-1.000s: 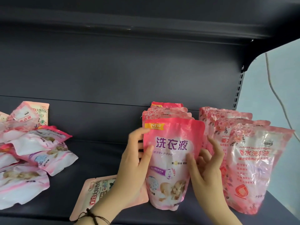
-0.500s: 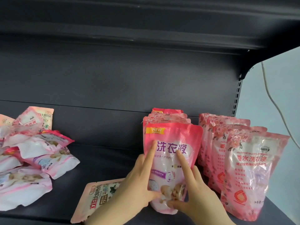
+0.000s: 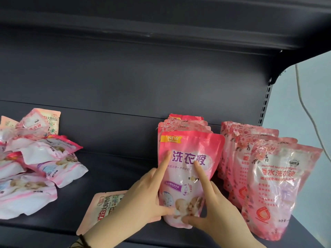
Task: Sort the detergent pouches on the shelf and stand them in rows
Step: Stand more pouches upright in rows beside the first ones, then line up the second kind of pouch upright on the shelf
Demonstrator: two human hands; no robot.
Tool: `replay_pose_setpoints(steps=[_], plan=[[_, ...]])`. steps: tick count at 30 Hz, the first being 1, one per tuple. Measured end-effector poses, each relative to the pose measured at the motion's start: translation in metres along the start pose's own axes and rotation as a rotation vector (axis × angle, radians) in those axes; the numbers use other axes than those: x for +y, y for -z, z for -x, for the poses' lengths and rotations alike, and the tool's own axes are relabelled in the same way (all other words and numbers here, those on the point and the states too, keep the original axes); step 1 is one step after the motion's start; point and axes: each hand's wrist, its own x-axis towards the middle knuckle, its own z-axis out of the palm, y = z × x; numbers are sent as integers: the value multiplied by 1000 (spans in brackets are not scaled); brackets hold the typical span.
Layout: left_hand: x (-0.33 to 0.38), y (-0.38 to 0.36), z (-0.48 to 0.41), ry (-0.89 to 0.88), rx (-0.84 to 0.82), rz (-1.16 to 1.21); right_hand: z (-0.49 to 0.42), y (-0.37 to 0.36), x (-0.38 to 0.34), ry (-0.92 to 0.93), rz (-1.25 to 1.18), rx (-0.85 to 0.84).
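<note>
Pink pouch (image 3: 189, 158) upright on shelf (image 3: 116, 169) — front of middle row.
Left hand (image 3: 141, 197) and right hand (image 3: 216, 210) press its face: index fingers straight, thumbs flat near its base, neither wrapped round it. Second row (image 3: 279, 185) stands just beside, right — loose pile (image 3: 35, 167) lies well apart, left; flat pouch (image 3: 105, 206) partly behind left hand.
</note>
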Motion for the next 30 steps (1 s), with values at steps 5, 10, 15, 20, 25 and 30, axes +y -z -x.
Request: replay_pose_setpoints(steps=[5,10,15,20,25,30], plan=[[-1,-1,8,26,-11,-119,8,9,-8,-36,191,-53],[1,25,11,-42,-127,-206,8,25,-15,-7,321,63],[-11,69,14,-188,-210,-413,-2,54,-38,65,415,12],[-35,114,26,-175,-251,-652,-22,59,-83,166,502,-159],[-70,179,51,-128,-213,-776,-59,36,-145,293,502,-246],[-104,247,75,-79,-204,-839,-95,0,-208,324,480,-266]])
